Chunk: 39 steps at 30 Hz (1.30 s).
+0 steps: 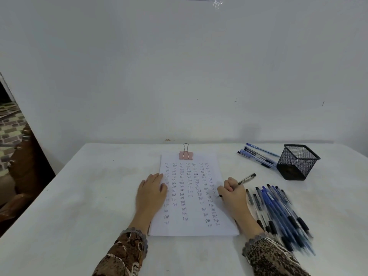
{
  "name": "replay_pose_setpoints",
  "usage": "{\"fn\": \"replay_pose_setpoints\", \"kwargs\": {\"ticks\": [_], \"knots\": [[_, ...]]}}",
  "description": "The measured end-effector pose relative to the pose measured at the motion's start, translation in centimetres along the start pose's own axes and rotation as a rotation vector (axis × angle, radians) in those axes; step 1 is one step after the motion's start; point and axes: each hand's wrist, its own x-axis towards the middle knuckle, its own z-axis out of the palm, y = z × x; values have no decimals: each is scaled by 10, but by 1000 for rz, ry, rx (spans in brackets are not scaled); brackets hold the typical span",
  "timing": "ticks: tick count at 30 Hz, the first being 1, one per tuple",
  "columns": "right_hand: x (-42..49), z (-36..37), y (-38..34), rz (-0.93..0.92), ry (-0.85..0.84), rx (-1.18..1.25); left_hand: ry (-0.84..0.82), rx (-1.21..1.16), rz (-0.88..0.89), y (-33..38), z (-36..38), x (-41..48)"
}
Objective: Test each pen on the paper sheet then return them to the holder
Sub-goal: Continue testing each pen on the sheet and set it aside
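A white paper sheet [192, 228] lies mid-table, covered with columns of small handwritten words and clipped at its top by a pink binder clip [186, 155]. My left hand [152, 191] rests flat on the sheet's left edge, fingers straight. My right hand [233, 193] grips a black-capped pen [247, 179], its tip touching the paper near the right edge. A black mesh holder [296, 162] stands at the back right with no pens showing in it. Several blue and black pens [278, 214] lie fanned out right of my right hand.
A smaller group of pens [258, 154] lies at the back, left of the holder. The table [89, 196] has a white cover and stands against a pale wall. A dark doorway [18, 156] with patterned flooring shows at the far left.
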Motion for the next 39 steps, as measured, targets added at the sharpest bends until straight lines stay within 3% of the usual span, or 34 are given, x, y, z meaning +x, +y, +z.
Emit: {"fn": "replay_pose_setpoints", "kwargs": {"ticks": [5, 39], "knots": [[-3, 2, -1, -11, -57, -76, 3, 2, 6, -2, 0, 1], [1, -1, -4, -15, 34, -160, -17, -18, -5, -4, 2, 0]]}}
